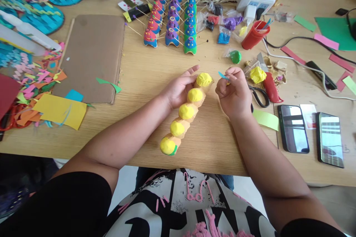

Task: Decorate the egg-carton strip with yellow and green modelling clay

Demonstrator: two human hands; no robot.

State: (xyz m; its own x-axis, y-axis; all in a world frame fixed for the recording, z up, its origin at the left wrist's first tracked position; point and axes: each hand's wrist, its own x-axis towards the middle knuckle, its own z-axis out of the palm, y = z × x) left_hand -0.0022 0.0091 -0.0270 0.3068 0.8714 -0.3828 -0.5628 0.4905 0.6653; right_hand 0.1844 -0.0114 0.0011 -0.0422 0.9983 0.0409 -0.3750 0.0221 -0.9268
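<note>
My left hand (pixel 182 88) is closed on the far end of an egg carton strip (pixel 191 119), its fingers partly hidden behind it. Yellow clay caps (pixel 186 111) cover the row of bumps, and the nearest bump also has a green patch (pixel 173 150) on its side. The farthest cap looks rough and creased; the others are smoother. Just right of that end, my right hand (pixel 234 92) pinches a small blue flat tool (pixel 222 75) between thumb and fingers, apart from the strip. A bit of yellow shows at its fingertips.
Painted carton caterpillars (pixel 172 26) with pin feelers stand at the back. Beyond my right hand are a yellow clay lump (pixel 257 75), scissors (pixel 261 97) and a red cup (pixel 254 36). Two phones (pixel 294 129) lie at right, cardboard (pixel 91 55) and paper scraps at left.
</note>
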